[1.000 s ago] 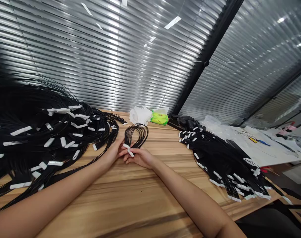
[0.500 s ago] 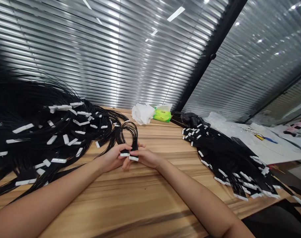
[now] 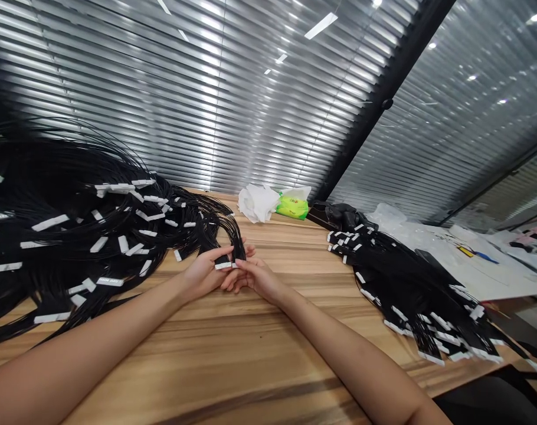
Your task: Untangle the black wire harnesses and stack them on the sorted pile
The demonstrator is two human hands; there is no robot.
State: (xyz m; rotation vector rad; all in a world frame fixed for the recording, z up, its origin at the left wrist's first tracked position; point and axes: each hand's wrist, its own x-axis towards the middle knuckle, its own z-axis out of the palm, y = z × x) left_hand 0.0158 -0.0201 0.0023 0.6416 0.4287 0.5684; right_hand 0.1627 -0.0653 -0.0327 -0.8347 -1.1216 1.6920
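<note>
Left hand (image 3: 203,275): grip closed on one end of the looped black cable (image 3: 239,241); right hand (image 3: 260,280): grip closed on the other. Cable is over the worktop (image 3: 251,360), loop toward 12 o'clock, its two white plugs (image 3: 223,266) side by side between the hands; can't tell if they touch. From the hands: big cable pile (image 3: 80,203) at 9 to 10 o'clock, second cable pile (image 3: 405,283) at 3, crumpled tissue (image 3: 257,203) just past 12, green tissue pack (image 3: 293,206) beside it at 1.
</note>
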